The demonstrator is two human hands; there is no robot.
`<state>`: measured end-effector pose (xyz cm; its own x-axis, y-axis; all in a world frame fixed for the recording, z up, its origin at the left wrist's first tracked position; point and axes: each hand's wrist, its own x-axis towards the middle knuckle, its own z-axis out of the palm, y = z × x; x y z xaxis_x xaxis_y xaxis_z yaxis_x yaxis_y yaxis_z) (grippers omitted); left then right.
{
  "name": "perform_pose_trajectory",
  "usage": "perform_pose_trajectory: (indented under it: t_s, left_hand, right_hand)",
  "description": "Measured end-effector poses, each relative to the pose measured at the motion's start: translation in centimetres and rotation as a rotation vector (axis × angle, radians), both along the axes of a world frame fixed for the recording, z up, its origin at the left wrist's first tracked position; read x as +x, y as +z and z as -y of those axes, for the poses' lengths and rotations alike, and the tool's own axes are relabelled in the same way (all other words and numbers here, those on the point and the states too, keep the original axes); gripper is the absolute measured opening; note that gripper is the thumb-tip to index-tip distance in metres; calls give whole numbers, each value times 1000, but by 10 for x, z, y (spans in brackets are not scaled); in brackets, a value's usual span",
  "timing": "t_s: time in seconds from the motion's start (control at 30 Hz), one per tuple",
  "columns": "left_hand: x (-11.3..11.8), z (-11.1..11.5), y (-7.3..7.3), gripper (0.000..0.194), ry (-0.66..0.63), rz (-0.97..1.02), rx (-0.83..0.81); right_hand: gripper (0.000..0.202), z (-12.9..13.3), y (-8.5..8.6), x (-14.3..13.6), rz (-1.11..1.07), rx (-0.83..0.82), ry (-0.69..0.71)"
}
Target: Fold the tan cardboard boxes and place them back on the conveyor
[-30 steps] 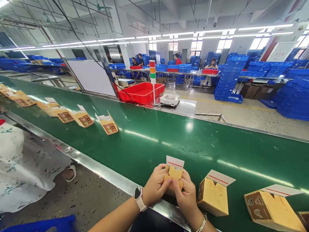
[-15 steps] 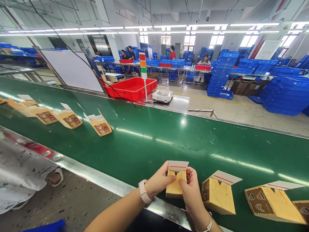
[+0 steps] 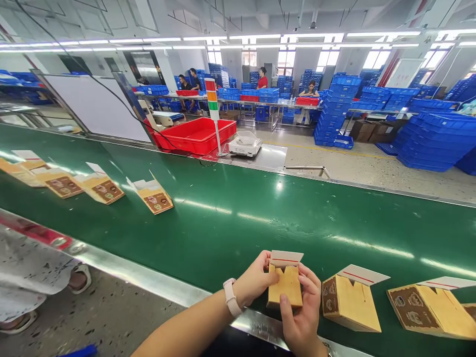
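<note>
Nearest, at the near edge of the green conveyor belt (image 3: pixel 238 223): a small tan cardboard carton (image 3: pixel 285 287) with a white flap bearing a red stripe, standing upright on the belt and held between both hands. Left hand (image 3: pixel 256 280), with a white wristband, curled against the carton's left side, thumb up near the flap. Right hand (image 3: pixel 303 315) wrapped round the carton's right and lower edge, fingers (image 3: pixel 310 282) bent onto its face, thumb pressed on the front. Just beside it to the right, a second tan carton with its flap open (image 3: pixel 351 302), then a third carton lying on its side with brown printed panel (image 3: pixel 427 310). Farther along the belt to the left, a row of flat printed cartons (image 3: pixel 100 188), well apart from the hands. Beyond the belt, a red plastic tray (image 3: pixel 195 135), a small white weighing scale (image 3: pixel 244 145) and a striped signal light pole (image 3: pixel 212 106). Farthest back, stacks of blue plastic crates (image 3: pixel 435 141) and seated people at long benches.
</note>
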<state>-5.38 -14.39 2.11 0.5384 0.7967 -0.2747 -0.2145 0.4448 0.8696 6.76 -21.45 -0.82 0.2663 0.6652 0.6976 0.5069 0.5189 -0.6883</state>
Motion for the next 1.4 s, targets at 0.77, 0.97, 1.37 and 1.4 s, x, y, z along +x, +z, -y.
perform_pose_trajectory:
  t_s: [0.77, 0.97, 1.37, 1.4]
  left_hand:
    - [-43, 11, -21, 55, 431, -260, 330]
    - [1, 38, -41, 80, 181, -386, 616]
    - [101, 22, -34, 84, -212, -87, 713]
    - [101, 19, -32, 82, -274, -55, 703]
  right_hand:
    - [50, 66, 21, 61, 476, 160, -643]
    - [65, 84, -20, 117, 520, -170, -897]
    - [71, 72, -19, 211, 423, -330, -878]
    - [72, 73, -18, 213, 429, -333, -879]
